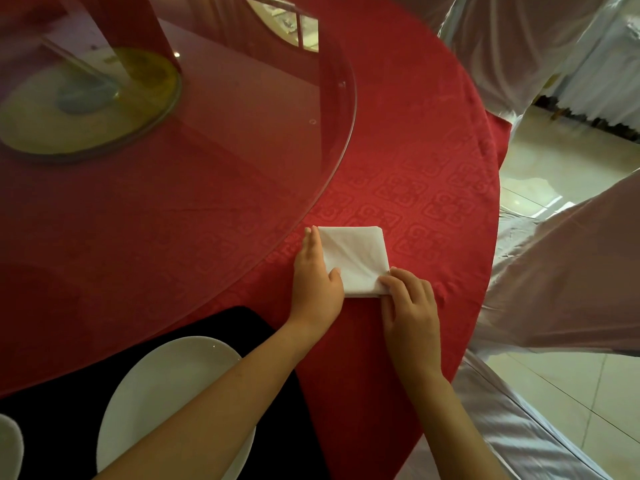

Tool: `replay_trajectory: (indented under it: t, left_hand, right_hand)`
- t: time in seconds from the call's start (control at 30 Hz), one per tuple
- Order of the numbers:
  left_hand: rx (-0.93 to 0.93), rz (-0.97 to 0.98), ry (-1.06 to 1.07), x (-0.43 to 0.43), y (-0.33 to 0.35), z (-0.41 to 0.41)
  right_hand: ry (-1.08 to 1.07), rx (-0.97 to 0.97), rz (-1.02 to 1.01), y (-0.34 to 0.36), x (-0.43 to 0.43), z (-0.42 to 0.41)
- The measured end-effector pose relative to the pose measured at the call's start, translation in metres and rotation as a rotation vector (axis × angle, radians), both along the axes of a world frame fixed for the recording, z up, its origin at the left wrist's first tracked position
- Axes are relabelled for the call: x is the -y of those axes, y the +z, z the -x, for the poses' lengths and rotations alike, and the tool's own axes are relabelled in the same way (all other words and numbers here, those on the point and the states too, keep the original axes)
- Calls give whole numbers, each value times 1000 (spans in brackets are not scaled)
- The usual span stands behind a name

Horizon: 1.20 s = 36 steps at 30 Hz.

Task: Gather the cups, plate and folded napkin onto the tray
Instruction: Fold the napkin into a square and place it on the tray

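Observation:
A white folded napkin (355,256) lies flat on the red tablecloth, just right of the glass turntable's rim. My left hand (316,278) lies flat along its left edge, fingers together, thumb on the cloth. My right hand (410,306) pinches the napkin's near right corner with curled fingers. A black tray (242,327) sits at the near left with a white plate (166,386) on it; my left forearm crosses over the plate. A second white piece (8,448) shows at the frame's left edge, whether cup or dish I cannot tell.
A large round glass turntable (339,140) covers the table's middle, reflecting the room. The red tablecloth (433,188) drapes over the table edge at the right. White-covered chairs (561,278) stand close around the right side, above a tiled floor.

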<state>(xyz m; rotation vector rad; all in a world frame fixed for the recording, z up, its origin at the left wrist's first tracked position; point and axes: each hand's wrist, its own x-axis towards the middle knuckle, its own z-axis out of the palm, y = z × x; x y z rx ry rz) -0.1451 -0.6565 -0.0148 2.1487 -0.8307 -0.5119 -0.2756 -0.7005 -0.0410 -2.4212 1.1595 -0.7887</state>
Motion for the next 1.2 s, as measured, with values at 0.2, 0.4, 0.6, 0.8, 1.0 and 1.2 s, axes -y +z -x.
replay_trajectory:
  t: [0.2,0.4,0.6,0.8,1.0,1.2]
  left_hand:
    - [-8,-41,-70,-1,3,-4]
    - [422,37,-333,1,2,5]
    - [601,-402,-444,7,-33,-16]
    - [556,-421,-340,5,-35,-16]
    - [435,-426,-316,3,-31,-16]
    - [250,-379,-115,-7,-20,-20]
  right_hand:
    - [27,-78,-66,6,-5,4]
    - [138,-150,-99,11,5,-20]
    - [170,-419,-123,-10,19,-30]
    - [157,-505,-80,-8,25,-23]
    - [150,-521,-80,-6,26,-16]
    - [136,-474,-147,-5,22,-18]
